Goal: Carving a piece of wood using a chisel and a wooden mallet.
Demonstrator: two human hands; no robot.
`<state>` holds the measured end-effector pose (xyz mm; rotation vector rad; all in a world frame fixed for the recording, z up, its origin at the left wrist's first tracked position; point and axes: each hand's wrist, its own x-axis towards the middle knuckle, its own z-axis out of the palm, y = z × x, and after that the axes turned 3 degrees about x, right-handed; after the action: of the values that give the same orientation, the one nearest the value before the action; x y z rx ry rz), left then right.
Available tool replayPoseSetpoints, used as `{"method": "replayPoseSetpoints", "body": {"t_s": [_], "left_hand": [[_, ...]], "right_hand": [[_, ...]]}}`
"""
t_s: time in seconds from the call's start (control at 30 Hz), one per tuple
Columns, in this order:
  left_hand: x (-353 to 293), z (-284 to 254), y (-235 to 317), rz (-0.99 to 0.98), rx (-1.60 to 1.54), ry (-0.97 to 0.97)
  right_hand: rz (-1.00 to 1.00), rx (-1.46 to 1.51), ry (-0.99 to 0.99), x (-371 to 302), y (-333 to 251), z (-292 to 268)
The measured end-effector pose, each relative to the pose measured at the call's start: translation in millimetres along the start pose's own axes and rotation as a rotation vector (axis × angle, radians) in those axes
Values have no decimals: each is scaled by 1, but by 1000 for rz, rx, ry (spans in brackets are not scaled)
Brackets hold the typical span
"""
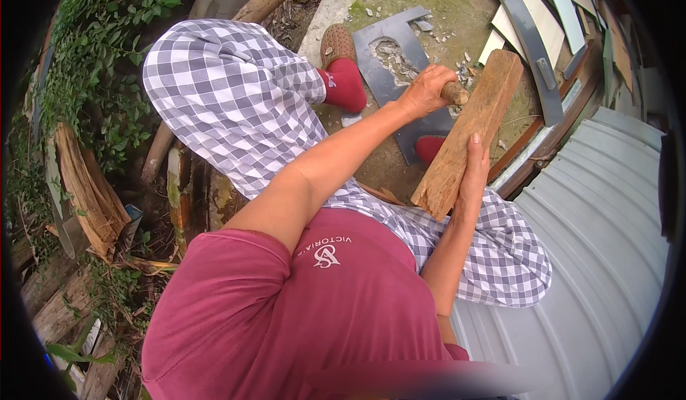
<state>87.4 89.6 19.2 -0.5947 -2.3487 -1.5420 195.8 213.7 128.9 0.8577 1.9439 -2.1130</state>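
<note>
A round wooden stick or handle (455, 93) pokes out of my left hand (426, 92), whose fingers are closed around it; whatever lies at its other end is hidden. My right hand (472, 175) grips a thick, rough wooden block (475, 125) along its right side, thumb on top and fingers out of sight underneath. The block slants from upper right down toward my lap, its lower end splintered. The stick's end is close to the block's left edge; whether they touch I cannot tell. Beneath both lies a dark grey flat board (371, 64) with a cut-out.
Grey rubble (391, 53) fills the board's cut-out and scatters around it. My foot in a brown clog (337, 45) is beside the board. Board offcuts (536, 21) pile up at the upper right, corrugated metal sheeting (593, 207) below. Logs (93, 185) and leafy plants (107, 64) line the left.
</note>
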Motion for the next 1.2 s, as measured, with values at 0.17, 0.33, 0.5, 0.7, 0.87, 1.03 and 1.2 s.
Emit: {"method": "replayPoseSetpoints", "body": {"t_s": [0.17, 0.33, 0.5, 0.7, 0.87, 1.03, 1.2], "left_hand": [[-9, 9, 4, -68, -31, -15], [-8, 10, 6, -80, -43, -114], [-5, 8, -1, 9, 3, -43], [-2, 6, -5, -50, 58, -8], [-3, 10, -9, -51, 86, 42], [-4, 12, -4, -71, 106, 21], [-6, 15, 0, -123, 117, -8]], "right_hand": [[8, 46, -1, 1, -3, -1], [7, 83, 9, 3, -3, -4], [-3, 58, 28, 3, -2, -3], [13, 62, 30, 2, -2, -1], [20, 75, 19, 2, -1, 0], [21, 70, 18, 3, 1, -1], [27, 64, 17, 2, -1, 0]]}}
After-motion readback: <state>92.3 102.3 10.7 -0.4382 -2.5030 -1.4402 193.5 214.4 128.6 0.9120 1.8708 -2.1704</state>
